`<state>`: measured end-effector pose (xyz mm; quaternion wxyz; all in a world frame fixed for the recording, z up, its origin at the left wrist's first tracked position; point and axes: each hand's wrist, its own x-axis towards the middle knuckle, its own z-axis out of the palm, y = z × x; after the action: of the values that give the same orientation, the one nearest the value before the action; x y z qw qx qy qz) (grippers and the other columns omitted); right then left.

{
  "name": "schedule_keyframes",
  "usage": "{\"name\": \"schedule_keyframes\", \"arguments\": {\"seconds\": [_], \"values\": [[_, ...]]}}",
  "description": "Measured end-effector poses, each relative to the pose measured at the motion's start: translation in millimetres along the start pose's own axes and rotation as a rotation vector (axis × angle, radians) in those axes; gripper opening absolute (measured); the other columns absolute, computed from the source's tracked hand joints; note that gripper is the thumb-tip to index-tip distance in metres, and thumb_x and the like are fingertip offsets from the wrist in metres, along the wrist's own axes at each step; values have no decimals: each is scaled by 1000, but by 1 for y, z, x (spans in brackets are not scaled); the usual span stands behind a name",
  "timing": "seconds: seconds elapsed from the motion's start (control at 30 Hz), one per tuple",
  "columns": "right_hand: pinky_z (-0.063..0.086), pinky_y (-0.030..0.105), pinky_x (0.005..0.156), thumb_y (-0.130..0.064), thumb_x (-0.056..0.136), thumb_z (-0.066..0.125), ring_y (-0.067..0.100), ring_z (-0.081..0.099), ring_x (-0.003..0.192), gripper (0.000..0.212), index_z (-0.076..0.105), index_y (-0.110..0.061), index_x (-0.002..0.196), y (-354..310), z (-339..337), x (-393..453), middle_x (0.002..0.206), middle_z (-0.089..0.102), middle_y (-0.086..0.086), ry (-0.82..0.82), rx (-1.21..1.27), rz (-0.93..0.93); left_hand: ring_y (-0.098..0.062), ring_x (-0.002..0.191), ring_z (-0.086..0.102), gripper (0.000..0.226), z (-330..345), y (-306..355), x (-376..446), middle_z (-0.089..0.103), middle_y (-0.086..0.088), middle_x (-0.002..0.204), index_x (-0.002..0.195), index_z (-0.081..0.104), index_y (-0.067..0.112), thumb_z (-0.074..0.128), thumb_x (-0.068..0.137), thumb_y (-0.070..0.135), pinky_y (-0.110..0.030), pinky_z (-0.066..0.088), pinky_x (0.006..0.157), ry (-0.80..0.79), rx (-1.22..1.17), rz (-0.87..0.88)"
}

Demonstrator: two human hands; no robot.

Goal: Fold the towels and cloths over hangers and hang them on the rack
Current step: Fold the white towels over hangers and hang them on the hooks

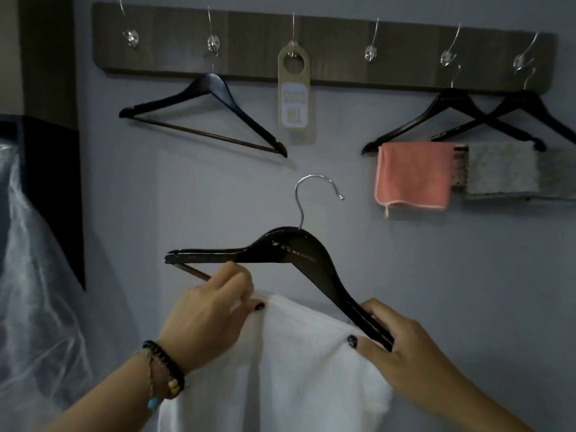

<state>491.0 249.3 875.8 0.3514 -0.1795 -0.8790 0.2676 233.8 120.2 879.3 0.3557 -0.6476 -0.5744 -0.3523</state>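
A dark wooden hanger [290, 249] with a silver hook is held up in front of the wall, tilted down to the right. A white towel [299, 363] is draped over its lower bar and hangs down. My left hand [208, 310] pinches the towel's upper left edge against the bar. My right hand [402, 347] grips the hanger's right end, thumb on the towel. Above, the wooden rack [327, 48] carries several metal hooks. An empty hanger [205, 110] hangs at its left. Two hangers at the right carry a pink cloth [414, 176] and a grey towel [505, 169].
A beige door tag [295, 95] hangs from the rack's third hook. The fourth hook [371, 51] is bare, as is the first. Clear plastic sheeting [40, 275] fills the left edge beside a dark panel. The wall behind is plain grey.
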Motion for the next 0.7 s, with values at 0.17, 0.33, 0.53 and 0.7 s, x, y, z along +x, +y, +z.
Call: {"name": "schedule_keyframes", "arguments": {"seconds": [0.17, 0.33, 0.53, 0.7], "values": [[32, 18, 51, -16, 87, 66, 6, 43, 54, 15, 58, -28, 83, -24, -3, -42, 60, 48, -6, 42, 91, 45, -17, 69, 67, 19, -26, 40, -28, 53, 15, 129, 110, 56, 29, 48, 94, 23, -34, 56, 56, -240, 78, 22], [38, 21, 54, -14, 86, 66, 8, 51, 59, 13, 59, -25, 85, -58, -1, -72, 71, 60, 2, 38, 14, 2, -15, 102, 65, 48, -63, 69, -52, 54, 16, 135, 137, 25, 46, 46, 98, 30, -36, 54, 87, -449, -22, -79], [43, 15, 62, -15, 84, 70, 5, 59, 68, 17, 60, -29, 83, -99, 21, -110, 74, 64, -11, 50, -24, 23, -7, 111, 55, 68, -94, 81, -95, 55, 12, 126, 142, 27, 48, 61, 84, 55, -29, 48, 96, -486, -132, -263], [45, 26, 59, -18, 84, 67, 12, 58, 64, 12, 59, -27, 87, -122, 43, -149, 71, 62, -7, 145, -139, 151, -11, 116, 59, 61, -117, 89, -147, 58, 12, 133, 137, 50, 37, 64, 80, 55, -35, 52, 95, -284, -250, -208]]}}
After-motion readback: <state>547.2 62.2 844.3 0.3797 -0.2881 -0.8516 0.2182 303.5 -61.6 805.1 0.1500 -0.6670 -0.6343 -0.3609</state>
